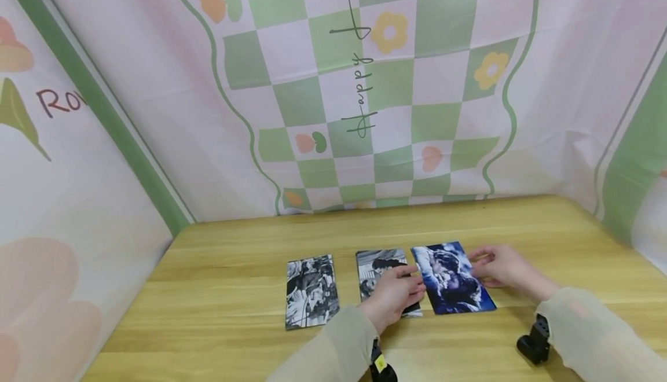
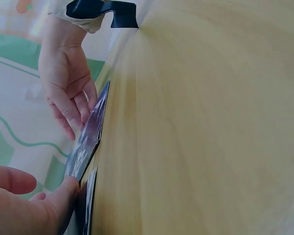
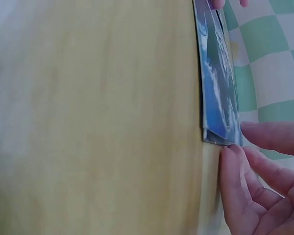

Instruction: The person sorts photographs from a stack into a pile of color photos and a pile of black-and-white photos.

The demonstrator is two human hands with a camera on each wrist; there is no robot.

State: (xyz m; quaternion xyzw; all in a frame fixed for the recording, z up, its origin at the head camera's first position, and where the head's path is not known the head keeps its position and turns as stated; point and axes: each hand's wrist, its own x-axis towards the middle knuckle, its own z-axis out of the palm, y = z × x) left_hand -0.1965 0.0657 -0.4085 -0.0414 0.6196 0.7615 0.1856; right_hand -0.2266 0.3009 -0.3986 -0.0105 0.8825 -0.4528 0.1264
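Note:
Three photo cards lie in a row on the wooden table (image 1: 229,266). A black-and-white card (image 1: 311,291) is on the left, alone. My left hand (image 1: 393,296) partly covers the middle black-and-white card (image 1: 379,261). A blue card (image 1: 451,279) is on the right. My left thumb (image 2: 68,192) meets the blue card's (image 2: 87,139) left edge, which looks slightly raised off the table. My right hand (image 1: 501,267) holds the opposite edge. In the right wrist view its fingertips (image 3: 257,161) pinch the blue card's (image 3: 216,88) corner.
A pink and green checked cloth (image 1: 365,81) hangs as a backdrop behind the table and along both sides. A small black object (image 1: 534,342) sits near the front edge by my right sleeve. Bare wood lies in front of and left of the cards.

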